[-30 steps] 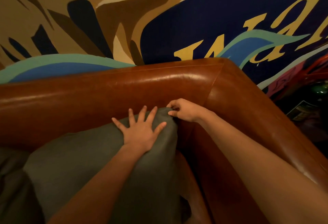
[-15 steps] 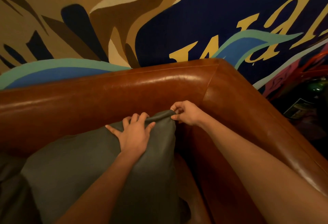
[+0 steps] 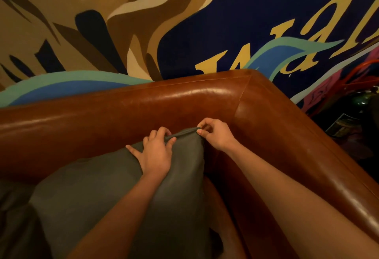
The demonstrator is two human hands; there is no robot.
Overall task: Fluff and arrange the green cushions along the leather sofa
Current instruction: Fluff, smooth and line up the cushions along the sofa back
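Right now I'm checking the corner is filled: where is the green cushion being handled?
In the head view, the green cushion leans low centre in the leather sofa corner, its top edge gripped by left hand and right hand.

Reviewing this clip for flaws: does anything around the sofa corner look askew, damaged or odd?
Nothing looks damaged. The green cushion leans tilted into the leather sofa corner, its top edge bunched where the left hand and right hand grip it.

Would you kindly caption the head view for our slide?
Both hands, left and right, pinch the green cushion's top edge in the leather sofa's corner.
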